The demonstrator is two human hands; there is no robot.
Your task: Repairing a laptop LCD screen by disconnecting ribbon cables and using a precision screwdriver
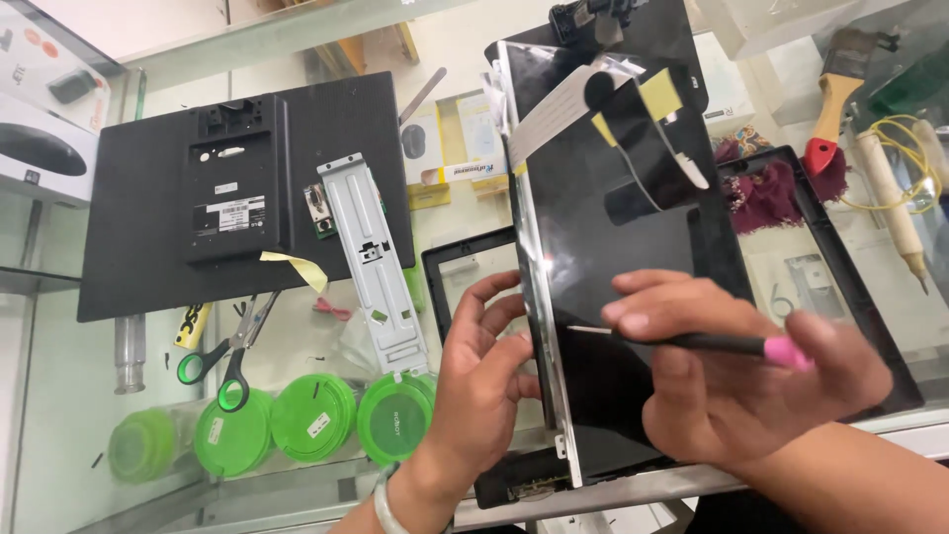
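A thin black display panel [593, 227] stands tilted on its long edge over a laptop lid frame [465, 262] on the glass counter. A flat ribbon cable [554, 109] and yellow tape hang at its top. My left hand [479, 381] touches the panel's silver left edge with fingers spread. My right hand [722, 381] grips a thin black tool with a pink end [692, 342]; its tip rests on the panel near that edge.
A black monitor back [148, 257] lies at the left with a silver metal bracket [371, 262] beside it. Green-handled scissors [229, 361] and green round lids [311, 415] sit near the front. A brush [830, 104] and a wooden-handled tool [890, 198] lie at the right.
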